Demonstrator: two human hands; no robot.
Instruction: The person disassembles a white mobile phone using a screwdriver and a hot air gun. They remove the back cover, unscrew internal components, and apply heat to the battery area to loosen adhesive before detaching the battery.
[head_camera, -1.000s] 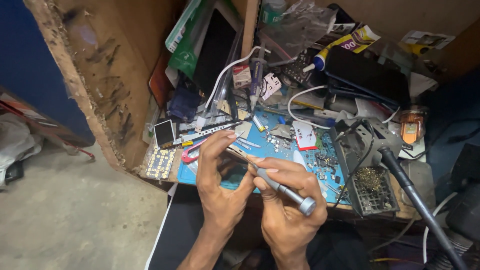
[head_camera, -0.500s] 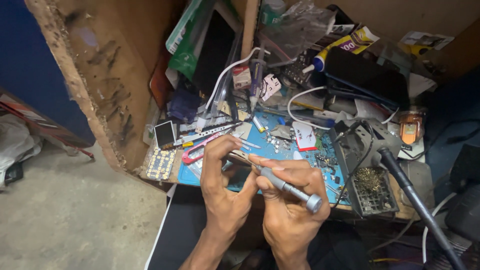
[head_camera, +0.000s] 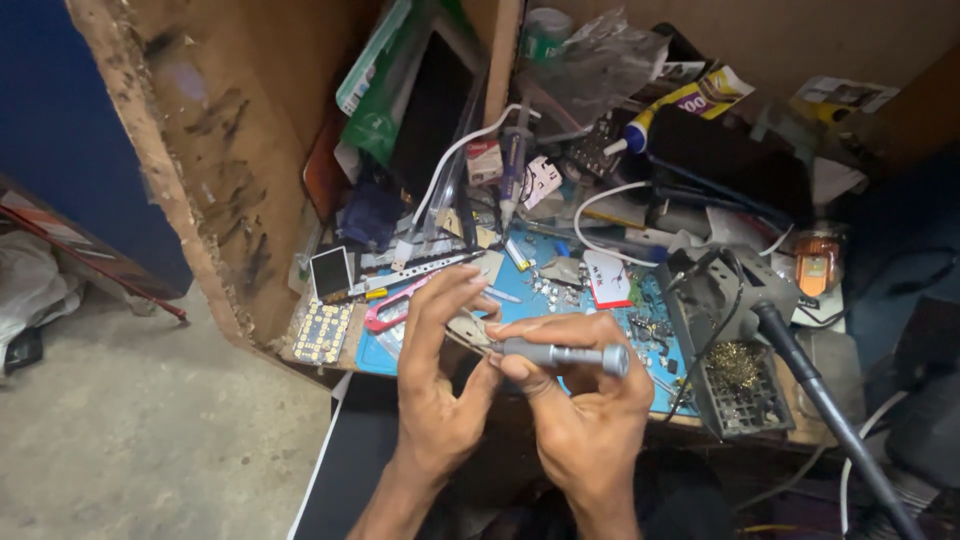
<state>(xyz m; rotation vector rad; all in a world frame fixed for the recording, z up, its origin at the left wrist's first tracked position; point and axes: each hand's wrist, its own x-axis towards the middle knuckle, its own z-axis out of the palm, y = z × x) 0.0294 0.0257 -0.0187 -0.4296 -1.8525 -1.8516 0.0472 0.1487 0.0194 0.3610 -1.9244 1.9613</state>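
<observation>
Right hand (head_camera: 585, 400) gripped a grey screwdriver (head_camera: 560, 354), tip at a small part pinched in left hand (head_camera: 440, 370) fingers, above blue mat (head_camera: 540, 300).

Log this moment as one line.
right hand: grips grey screwdriver | left hand: holds small part at its tip | under: blue mat | right: soldering stand

Both forearms come up from the bottom edge, close together, wrists nearly side by side. The left hand (head_camera: 438, 375) is raised with its fingers stretched up and slightly curled, thumb angled inward toward the other hand. The right hand (head_camera: 585, 400) is curled into a loose fist, fingers wrapped round, thumb tip pressed up near the left thumb.
</observation>
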